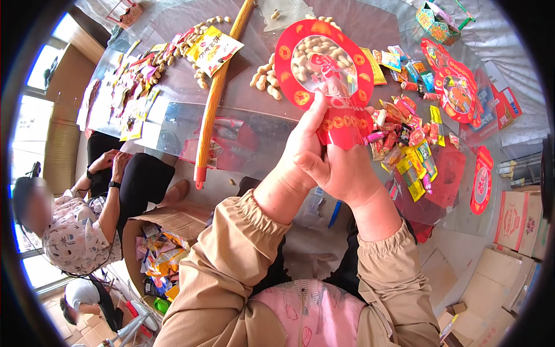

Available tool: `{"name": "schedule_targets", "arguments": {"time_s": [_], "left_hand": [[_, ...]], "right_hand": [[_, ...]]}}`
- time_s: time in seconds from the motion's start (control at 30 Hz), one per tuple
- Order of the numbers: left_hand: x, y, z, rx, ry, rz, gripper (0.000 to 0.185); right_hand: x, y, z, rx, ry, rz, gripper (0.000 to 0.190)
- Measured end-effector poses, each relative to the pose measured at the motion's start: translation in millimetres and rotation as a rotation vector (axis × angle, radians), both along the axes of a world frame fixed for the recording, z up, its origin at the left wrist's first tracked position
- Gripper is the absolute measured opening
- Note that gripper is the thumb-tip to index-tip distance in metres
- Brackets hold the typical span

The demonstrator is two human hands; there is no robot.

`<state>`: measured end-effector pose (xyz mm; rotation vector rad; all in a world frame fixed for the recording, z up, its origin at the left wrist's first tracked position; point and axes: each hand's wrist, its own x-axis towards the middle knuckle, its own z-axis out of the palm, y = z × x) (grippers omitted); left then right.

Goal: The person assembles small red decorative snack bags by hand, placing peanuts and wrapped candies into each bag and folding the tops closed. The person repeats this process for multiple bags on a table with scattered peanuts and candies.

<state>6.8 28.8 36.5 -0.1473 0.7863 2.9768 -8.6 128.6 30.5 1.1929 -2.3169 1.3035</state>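
A red pouch (323, 65) with a round clear window and printed gold coins is held up over the table. My left hand (305, 134) grips its lower left side, thumb on the front. My right hand (349, 173) is at the pouch's lower end, its fingers covered by the red film and its thumb outside. Pinkish fingers show faintly through the window; whether they are inside or behind the pouch I cannot tell. Peanuts (312, 47) also show through the window. More unshelled peanuts (266, 78) lie left of the pouch, and wrapped candies (405, 126) are heaped to its right.
A yellow wooden rod (217, 91) crosses the plastic-covered table (173, 123). Snack packets (141, 91) and peanuts lie beyond it. Several red pouches (455, 89) sit at right. A seated person (82, 221) is at left, near a carton of packets (162, 256). Cardboard boxes (514, 223) stand right.
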Motion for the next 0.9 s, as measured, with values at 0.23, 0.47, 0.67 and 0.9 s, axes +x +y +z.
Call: {"name": "schedule_targets", "arguments": {"time_s": [0.23, 0.47, 0.67, 0.9], "left_hand": [[10, -7, 1, -0.015, 0.158, 0.019, 0.082], [13, -10, -1, -0.010, 0.368, 0.013, 0.112], [12, -18, 9, -0.332, 0.446, -0.068, 0.114], [6, -10, -1, -0.198, 0.301, -0.057, 0.102]], "right_hand": [[-3, -1, 6, 0.052, 0.030, 0.067, 0.101], [1, -6, 3, 0.014, 0.243, 0.098, 0.099], [6, -2, 10, 0.064, 0.071, 0.122, 0.103], [8, -4, 2, -0.024, -0.009, 0.104, 0.112]]}}
